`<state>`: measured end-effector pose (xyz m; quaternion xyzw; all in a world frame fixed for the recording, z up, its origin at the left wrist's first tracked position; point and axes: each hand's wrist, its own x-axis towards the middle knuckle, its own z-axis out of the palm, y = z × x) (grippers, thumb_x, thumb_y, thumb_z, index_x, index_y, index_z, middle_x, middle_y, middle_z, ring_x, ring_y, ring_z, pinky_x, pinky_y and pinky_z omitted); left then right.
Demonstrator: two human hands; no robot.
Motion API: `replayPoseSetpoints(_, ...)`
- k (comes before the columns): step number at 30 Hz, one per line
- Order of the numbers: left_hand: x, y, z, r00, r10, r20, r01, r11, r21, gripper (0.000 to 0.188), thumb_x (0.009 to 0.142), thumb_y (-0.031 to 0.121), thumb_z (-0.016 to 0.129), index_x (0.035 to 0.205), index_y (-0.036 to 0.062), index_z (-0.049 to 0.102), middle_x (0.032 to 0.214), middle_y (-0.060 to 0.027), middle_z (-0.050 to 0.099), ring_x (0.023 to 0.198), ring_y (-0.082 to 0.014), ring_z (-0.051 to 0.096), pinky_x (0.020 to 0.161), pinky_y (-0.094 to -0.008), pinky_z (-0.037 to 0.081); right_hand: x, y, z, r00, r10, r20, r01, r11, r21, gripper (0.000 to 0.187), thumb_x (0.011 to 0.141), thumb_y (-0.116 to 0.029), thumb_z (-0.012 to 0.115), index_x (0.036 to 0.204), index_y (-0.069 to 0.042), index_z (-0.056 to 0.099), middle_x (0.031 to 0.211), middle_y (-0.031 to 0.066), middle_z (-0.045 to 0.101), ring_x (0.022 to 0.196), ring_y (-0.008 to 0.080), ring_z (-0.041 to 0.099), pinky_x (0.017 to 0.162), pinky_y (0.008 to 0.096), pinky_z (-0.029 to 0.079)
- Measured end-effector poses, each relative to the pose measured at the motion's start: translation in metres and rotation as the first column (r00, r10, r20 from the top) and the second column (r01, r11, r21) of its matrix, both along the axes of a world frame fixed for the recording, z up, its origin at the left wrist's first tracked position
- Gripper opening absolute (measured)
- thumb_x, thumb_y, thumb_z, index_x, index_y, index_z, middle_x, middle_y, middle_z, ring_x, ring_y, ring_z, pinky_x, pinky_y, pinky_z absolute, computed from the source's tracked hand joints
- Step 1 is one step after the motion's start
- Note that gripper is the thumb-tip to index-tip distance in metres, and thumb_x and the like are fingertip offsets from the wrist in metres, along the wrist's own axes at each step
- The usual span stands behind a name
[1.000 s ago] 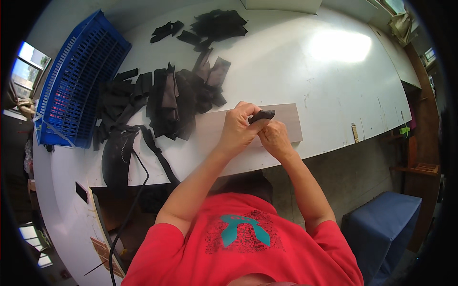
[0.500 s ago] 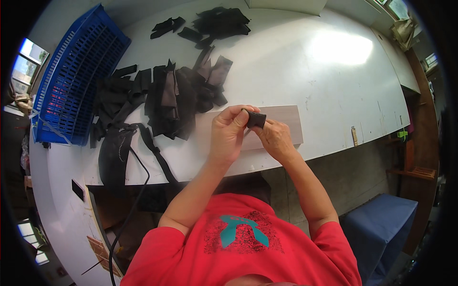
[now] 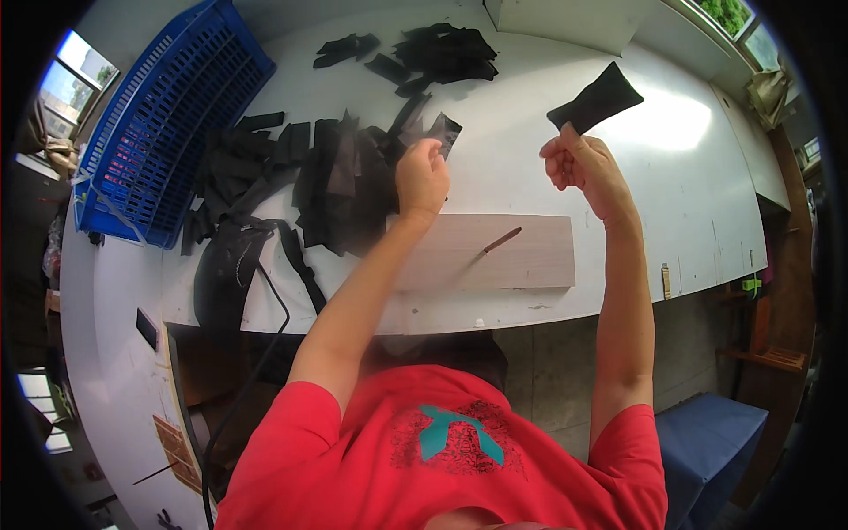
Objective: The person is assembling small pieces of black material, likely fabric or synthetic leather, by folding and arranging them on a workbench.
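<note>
My right hand (image 3: 585, 172) is raised over the right part of the table, its thumb and fingers pinching a small black fabric piece (image 3: 596, 97) by the lower end. The piece is narrow in the middle and flares toward its far end. At the right edge of a heap of black fabric strips (image 3: 331, 181), my left hand (image 3: 422, 181) has its fingers curled closed on a loose fabric piece (image 3: 447, 132). A thin brown pointed rod (image 3: 502, 240) stands up, tilted, from the pale wooden board (image 3: 539, 256) between my forearms.
A blue plastic basket (image 3: 168, 132) leans at the far left. Another heap of black pieces (image 3: 450, 55) lies at the table's back. A black cable (image 3: 252, 380) runs over the front edge at left. Below the table at right is a blue covered box (image 3: 707, 442).
My hands have parted from over the board, uncovering the rod. The right hand carried the black piece up and right; the left moved to the fabric heap. The view shifted slightly.
</note>
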<state>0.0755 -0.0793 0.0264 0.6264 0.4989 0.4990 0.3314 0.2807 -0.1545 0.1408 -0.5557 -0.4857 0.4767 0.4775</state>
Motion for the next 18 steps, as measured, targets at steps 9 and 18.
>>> replayPoseSetpoints(9,0.004,0.063,-0.028,0.683,0.113,-0.721,-0.145,0.989,0.018,0.005,0.068,0.006,0.056,0.069,0.0087,0.060,0.080,-0.0125,0.059,0.075,-0.0286,0.058,0.063,-0.0375,0.048,-0.056,-0.114,-0.069,0.989,-0.138,0.061,0.147,0.971,-0.188,0.025,0.086,-0.020,0.049,0.079,0.002,0.059,0.059,0.0019,0.054,0.052,0.0065,0.048,0.046,0.0202,0.039)
replayPoseSetpoints(18,-0.046,-0.008,0.042,0.950,-0.233,0.207,0.275,0.940,-0.201,0.014,0.068,0.009,0.065,0.076,-0.0011,0.060,0.068,-0.0059,0.061,0.065,-0.0118,0.057,0.058,-0.0247,0.044,-0.128,-0.112,-0.077,0.995,0.018,-0.096,-0.035,0.983,-0.179,0.027,0.086,-0.024,0.051,0.093,0.001,0.056,0.073,0.0027,0.057,0.064,0.0077,0.050,0.056,0.0211,0.042)
